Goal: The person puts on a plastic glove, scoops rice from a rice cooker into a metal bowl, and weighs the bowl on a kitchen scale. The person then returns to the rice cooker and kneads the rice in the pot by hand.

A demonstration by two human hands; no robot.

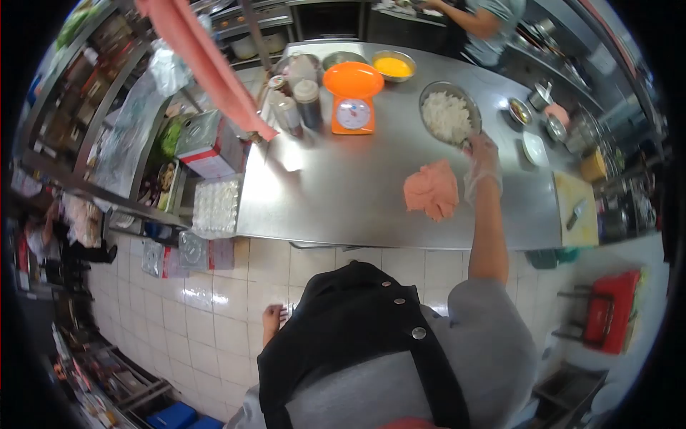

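Observation:
My right hand, in a clear plastic glove, reaches across the steel table. Its fingers are closed at the near right rim of a metal bowl holding cooked white rice. A crumpled pink cloth lies on the table just left of my right wrist. Down at my left side hangs my left hand, away from the table. Its fingers are loosely bent and apart, with nothing visible in them.
An orange kitchen scale stands at the back beside squeeze bottles and a bowl of yellow liquid. Rightward are small bowls, a white dish and a knife on a cutting board. Another person works opposite.

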